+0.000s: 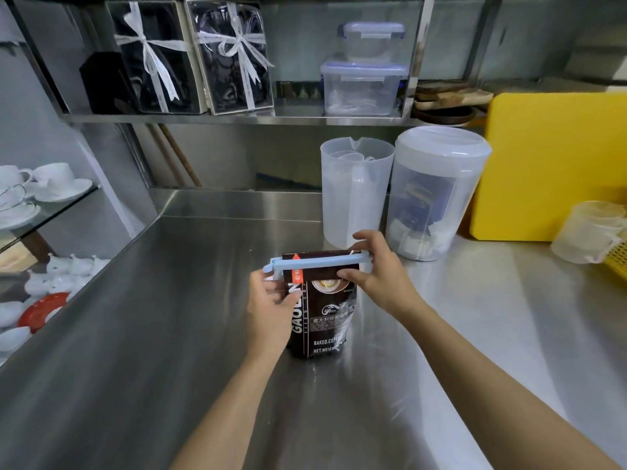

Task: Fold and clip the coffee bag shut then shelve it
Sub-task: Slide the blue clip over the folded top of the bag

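Observation:
A dark brown coffee bag (322,320) with white lettering stands upright on the steel counter (169,334), its top folded over. A long light-blue clip (319,262) lies across the folded top, reaching past both sides of the bag. My left hand (271,310) grips the bag's left side, with its fingers at the clip's left end. My right hand (376,269) pinches the clip's right end, thumb in front of the bag and fingers behind it.
Behind the bag stand a clear jug (356,191) and a lidded round tub (437,191); a yellow board (556,164) leans at the right. The steel shelf (237,118) above holds ribboned gift boxes (190,56) and stacked lidded containers (363,83). White cups (44,184) sit left.

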Demonstrator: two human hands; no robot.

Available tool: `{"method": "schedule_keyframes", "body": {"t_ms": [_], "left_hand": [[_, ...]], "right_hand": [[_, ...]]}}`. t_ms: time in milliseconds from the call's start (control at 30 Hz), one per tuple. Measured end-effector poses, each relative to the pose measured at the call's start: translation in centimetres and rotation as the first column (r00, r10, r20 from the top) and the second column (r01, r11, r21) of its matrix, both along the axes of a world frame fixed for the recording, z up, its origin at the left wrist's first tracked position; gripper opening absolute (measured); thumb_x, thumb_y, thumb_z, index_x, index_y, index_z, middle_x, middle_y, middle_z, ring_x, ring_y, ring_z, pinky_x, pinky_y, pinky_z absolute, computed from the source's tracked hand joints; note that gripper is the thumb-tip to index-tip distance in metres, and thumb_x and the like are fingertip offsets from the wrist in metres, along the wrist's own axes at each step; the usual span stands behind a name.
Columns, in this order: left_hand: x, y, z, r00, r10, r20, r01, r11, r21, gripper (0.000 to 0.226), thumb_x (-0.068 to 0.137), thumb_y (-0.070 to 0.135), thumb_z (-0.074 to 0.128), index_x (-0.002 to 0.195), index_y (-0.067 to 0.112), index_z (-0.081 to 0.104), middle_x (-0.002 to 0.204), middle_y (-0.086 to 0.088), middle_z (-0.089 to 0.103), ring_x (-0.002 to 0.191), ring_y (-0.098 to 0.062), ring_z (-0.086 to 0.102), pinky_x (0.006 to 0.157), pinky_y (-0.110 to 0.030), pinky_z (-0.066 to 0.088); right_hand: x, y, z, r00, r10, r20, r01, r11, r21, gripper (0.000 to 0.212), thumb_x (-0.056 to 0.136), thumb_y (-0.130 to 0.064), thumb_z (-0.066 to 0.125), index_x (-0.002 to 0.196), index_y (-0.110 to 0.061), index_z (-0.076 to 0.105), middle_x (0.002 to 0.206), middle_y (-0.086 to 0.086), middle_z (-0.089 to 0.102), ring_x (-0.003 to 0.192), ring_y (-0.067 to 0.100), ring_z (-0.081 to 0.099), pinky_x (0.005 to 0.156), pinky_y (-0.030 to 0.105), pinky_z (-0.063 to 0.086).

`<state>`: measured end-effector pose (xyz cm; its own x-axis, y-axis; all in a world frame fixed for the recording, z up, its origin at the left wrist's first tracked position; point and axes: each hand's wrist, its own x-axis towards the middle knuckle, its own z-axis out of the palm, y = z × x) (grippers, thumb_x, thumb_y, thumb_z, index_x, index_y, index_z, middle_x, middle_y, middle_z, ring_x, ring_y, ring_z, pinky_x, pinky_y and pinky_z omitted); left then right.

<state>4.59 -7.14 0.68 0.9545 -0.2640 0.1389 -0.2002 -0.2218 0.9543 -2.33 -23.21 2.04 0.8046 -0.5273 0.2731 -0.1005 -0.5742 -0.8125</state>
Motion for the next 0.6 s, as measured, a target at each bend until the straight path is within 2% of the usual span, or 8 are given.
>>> {"method": "schedule_keyframes", "body": {"t_ms": [67,167,233,300,367,433,500,600], "left_hand": [[0.2,-0.2,-0.2,1.0,0.025,0.019,-0.025,1.0,0.015,0.024,0.077,0.006,0.067,0.093,0.014,0.051,0.082,0.006,0.057,0.069,-0.001,0.054,0.056,-0.006,0.04],[0.2,-0.4,-0.9,0.996,0.0,0.084,-0.005,0.998,0.06,0.007,0.078,0.007,0.066,0.082,0.008,0.06,0.09,-0.004,0.057,0.077,-0.015,0.058,0.057,-0.01,0.036],[0.1,-0.2,-1.4,0.992,0.004,0.125,-0.013,0.997,0.072,0.004,0.078,0.006,0.066,0.081,0.006,0.063,0.094,-0.006,0.054,0.082,-0.018,0.053,0.061,-0.01,0.034],[-0.1,0.0,-1.9,0.993,0.003,0.122,-0.012,0.997,0.073,0.006,0.079,0.007,0.064,0.084,0.006,0.063,0.095,-0.007,0.053,0.083,-0.018,0.051,0.066,-0.013,0.034],[-0.3,0.0,-2.4,0.995,-0.025,0.096,0.017,0.997,0.081,0.012,0.079,0.006,0.064,0.091,0.008,0.062,0.096,-0.007,0.053,0.084,-0.021,0.056,0.077,-0.025,0.041],[-0.6,-0.1,-2.8,0.998,-0.046,0.053,0.041,0.996,0.079,0.026,0.075,0.0,0.066,0.098,0.011,0.058,0.099,-0.003,0.051,0.085,-0.019,0.058,0.081,-0.031,0.046],[-0.8,-0.1,-3.1,1.0,0.001,0.022,-0.002,0.998,0.057,0.035,0.071,-0.005,0.069,0.102,0.003,0.055,0.106,-0.004,0.047,0.084,-0.015,0.056,0.079,-0.022,0.043],[-0.6,0.1,-3.6,0.997,0.08,0.019,-0.082,0.993,0.086,0.026,0.068,0.003,0.075,0.089,-0.003,0.062,0.116,-0.008,0.042,0.085,-0.014,0.048,0.077,-0.01,0.029]], "right_hand": [[-0.2,0.3,-0.8,0.998,-0.037,0.046,0.031,0.993,0.117,0.06,0.067,-0.017,0.078,0.11,-0.028,0.037,0.101,-0.01,0.051,0.107,0.024,0.049,0.095,0.035,0.039],[-0.9,1.0,-2.3,0.989,-0.109,0.098,0.078,0.959,0.274,0.044,0.069,-0.017,0.077,0.098,-0.02,0.044,0.101,-0.002,0.056,0.093,0.018,0.057,0.074,0.02,0.043],[-1.3,1.8,-3.7,0.98,-0.169,0.106,0.14,0.96,0.241,0.025,0.073,-0.02,0.074,0.082,-0.017,0.051,0.088,0.003,0.059,0.079,0.017,0.059,0.065,0.016,0.043],[-1.4,2.4,-4.8,0.972,-0.204,0.117,0.176,0.96,0.216,0.02,0.076,-0.022,0.071,0.068,-0.021,0.052,0.075,0.001,0.058,0.069,0.015,0.057,0.06,0.014,0.042],[-1.3,2.9,-5.2,0.966,-0.224,0.128,0.187,0.951,0.247,0.019,0.078,-0.022,0.069,0.065,-0.02,0.054,0.074,0.004,0.06,0.067,0.016,0.057,0.059,0.013,0.042],[-1.2,3.1,-5.3,0.966,-0.219,0.14,0.17,0.94,0.297,0.015,0.079,-0.02,0.068,0.068,-0.016,0.058,0.076,0.009,0.064,0.067,0.016,0.059,0.06,0.012,0.044],[-1.2,2.9,-5.5,0.97,-0.2,0.142,0.139,0.925,0.352,0.01,0.078,-0.015,0.068,0.071,-0.017,0.061,0.08,0.01,0.066,0.072,0.018,0.063,0.067,0.018,0.048],[-1.7,2.4,-6.0,0.972,-0.184,0.146,0.098,0.882,0.461,0.012,0.075,-0.006,0.069,0.076,-0.018,0.069,0.082,0.007,0.068,0.079,0.019,0.064,0.077,0.027,0.05]]}}
